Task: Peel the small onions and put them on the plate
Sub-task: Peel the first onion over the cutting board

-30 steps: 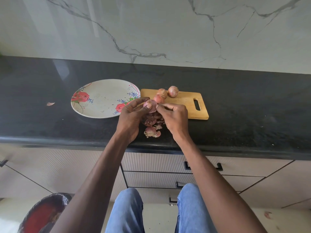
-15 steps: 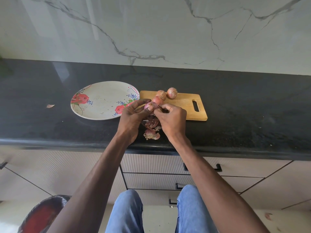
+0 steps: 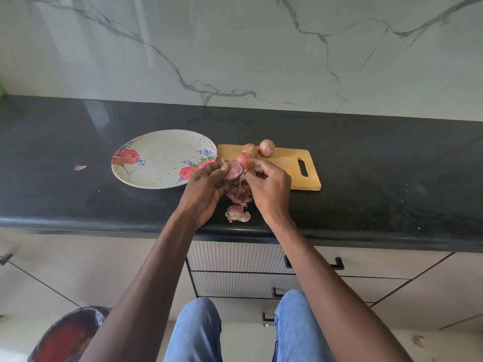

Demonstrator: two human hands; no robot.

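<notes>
So far your plate holds no onions. Three unpeeled onions sit on the cutting board, right of the plate. Your left hand grips a partly peeled onion above the worktop, near the board. Your right hand, just right of it, pinches loose skin. Peelings lie below.
</notes>
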